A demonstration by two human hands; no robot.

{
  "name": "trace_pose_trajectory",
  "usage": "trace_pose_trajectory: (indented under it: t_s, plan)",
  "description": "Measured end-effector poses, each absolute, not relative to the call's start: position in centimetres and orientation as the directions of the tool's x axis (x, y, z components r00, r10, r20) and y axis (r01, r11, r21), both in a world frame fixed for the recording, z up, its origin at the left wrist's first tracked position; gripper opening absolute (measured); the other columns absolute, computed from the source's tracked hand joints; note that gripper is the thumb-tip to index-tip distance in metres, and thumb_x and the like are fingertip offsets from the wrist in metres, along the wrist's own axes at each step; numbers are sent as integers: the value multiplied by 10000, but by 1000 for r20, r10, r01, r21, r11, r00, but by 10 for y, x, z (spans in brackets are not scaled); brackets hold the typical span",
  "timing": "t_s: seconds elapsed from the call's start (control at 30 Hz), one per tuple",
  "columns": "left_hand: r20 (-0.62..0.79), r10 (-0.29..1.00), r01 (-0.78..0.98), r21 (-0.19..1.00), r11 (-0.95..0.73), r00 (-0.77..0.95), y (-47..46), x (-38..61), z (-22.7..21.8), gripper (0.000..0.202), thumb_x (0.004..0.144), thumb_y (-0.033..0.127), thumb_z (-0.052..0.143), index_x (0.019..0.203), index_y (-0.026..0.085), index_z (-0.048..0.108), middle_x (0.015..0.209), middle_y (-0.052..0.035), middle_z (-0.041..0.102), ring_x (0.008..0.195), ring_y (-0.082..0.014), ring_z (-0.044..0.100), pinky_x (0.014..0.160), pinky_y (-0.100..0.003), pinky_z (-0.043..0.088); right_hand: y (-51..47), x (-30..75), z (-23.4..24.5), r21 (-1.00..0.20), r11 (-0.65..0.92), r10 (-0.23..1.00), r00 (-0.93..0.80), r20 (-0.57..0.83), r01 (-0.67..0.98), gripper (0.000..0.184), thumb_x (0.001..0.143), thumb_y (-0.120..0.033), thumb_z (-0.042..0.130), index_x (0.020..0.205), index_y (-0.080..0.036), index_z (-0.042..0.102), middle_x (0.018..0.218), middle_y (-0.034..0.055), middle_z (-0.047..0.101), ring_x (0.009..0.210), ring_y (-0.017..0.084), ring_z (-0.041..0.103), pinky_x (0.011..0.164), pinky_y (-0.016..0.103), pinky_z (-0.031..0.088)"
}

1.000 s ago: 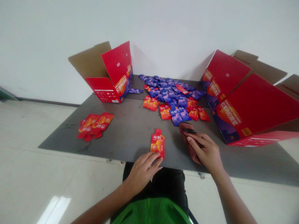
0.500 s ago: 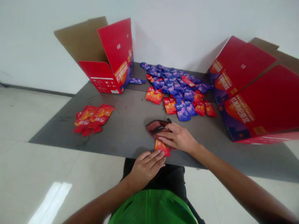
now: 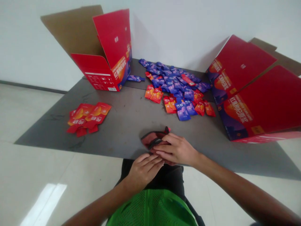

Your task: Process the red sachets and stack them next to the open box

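In the head view, the right hand (image 3: 180, 149) grasps a soft, brownish-red, black-edged cloth (image 3: 148, 137) near the front edge of the flat grey table (image 3: 127, 125). The left hand (image 3: 144, 169) lies just beside it, fingers extended; whether it grips anything, I cannot tell. Flat red-orange pouches (image 3: 97, 113) overlap farther left.

The left carton (image 3: 97, 70) and right carton (image 3: 263, 100) read “枸杞原浆” and “40”, the front blue sachet (image 3: 183, 114) “纯粉”.
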State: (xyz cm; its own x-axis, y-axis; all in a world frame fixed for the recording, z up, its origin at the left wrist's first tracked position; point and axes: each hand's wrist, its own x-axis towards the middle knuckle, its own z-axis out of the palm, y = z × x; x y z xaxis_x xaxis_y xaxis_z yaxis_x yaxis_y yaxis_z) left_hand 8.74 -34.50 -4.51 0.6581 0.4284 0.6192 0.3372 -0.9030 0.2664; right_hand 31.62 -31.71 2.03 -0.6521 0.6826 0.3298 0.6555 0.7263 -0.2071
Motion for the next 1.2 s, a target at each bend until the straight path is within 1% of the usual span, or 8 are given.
trace_pose_trajectory:
  t_s: [0.07, 0.27, 0.4, 0.57, 0.67, 0.93, 1.03, 1.2]
  plan:
    - [617, 426, 341, 259, -904, 661, -345, 87, -43, 271, 1060, 133, 495, 1221, 175, 709, 1258, -58, 754, 1215, -185, 690, 1016, -342, 541, -299, 327, 14, -203, 672, 732, -597, 328, 712, 283, 1020, -402, 583, 1227, -308, 751, 1018, 48, 688, 930, 171, 627, 804, 299, 528]
    - [633, 423, 343, 254, -904, 648, -346, 87, -44, 279, 1077, 136, 467, 1207, 172, 710, 1280, -55, 744, 1231, -175, 684, 1015, -328, 536, -251, 353, 30, 6, 532, 791, -500, 353, 847, 309, 1038, -399, 544, 1179, -254, 778, 976, 79, 681, 885, 196, 598, 786, 332, 500]
    - [614, 429, 337, 267, -903, 663, -346, 85, -46, 299, 1074, 146, 462, 1245, 182, 705, 1265, -56, 752, 1230, -178, 684, 1035, -341, 537, -293, 333, 47, -68, 586, 744, -503, 441, 807, 305, 1032, -379, 557, 1253, -280, 742, 1004, 66, 676, 915, 196, 602, 783, 327, 513]
    - [632, 448, 341, 292, -894, 632, -345, 86, -43, 250, 1053, 128, 507, 1134, 168, 740, 1104, -40, 802, 1024, -175, 756, 999, -336, 547, -337, 312, 31, -153, 750, 651, -677, 343, 644, 280, 1015, -372, 584, 1230, -288, 743, 972, 44, 688, 860, 171, 607, 708, 294, 521]
    - [628, 438, 332, 288, -899, 643, -345, 87, -41, 264, 1069, 132, 481, 1174, 160, 721, 1188, -44, 782, 1108, -180, 735, 1001, -333, 536, -321, 319, 16, -194, 726, 682, -655, 326, 659, 296, 1026, -393, 565, 1244, -290, 737, 1006, 46, 688, 906, 171, 623, 780, 301, 534]
    - [635, 439, 342, 278, -898, 636, -347, 87, -46, 241, 1070, 138, 504, 1193, 175, 707, 1284, -34, 742, 1207, -173, 698, 1022, -328, 519, -258, 348, 36, -10, 550, 769, -502, 396, 835, 312, 1047, -399, 529, 1196, -265, 768, 987, 75, 680, 910, 194, 602, 787, 321, 496]
    - [637, 445, 344, 285, -895, 630, -347, 88, -46, 241, 1068, 143, 506, 1191, 175, 711, 1247, -37, 759, 1182, -178, 710, 1013, -333, 526, -293, 329, 46, -74, 582, 729, -480, 488, 809, 295, 1034, -380, 561, 1241, -279, 745, 1006, 63, 683, 920, 189, 605, 787, 317, 508]
    - [638, 463, 353, 302, -886, 615, -347, 88, -45, 227, 1054, 129, 520, 1086, 168, 741, 1081, -34, 806, 992, -166, 765, 985, -332, 539, -334, 310, 23, -198, 724, 679, -633, 372, 660, 280, 1024, -386, 580, 1222, -282, 747, 986, 43, 682, 901, 166, 618, 777, 288, 530]
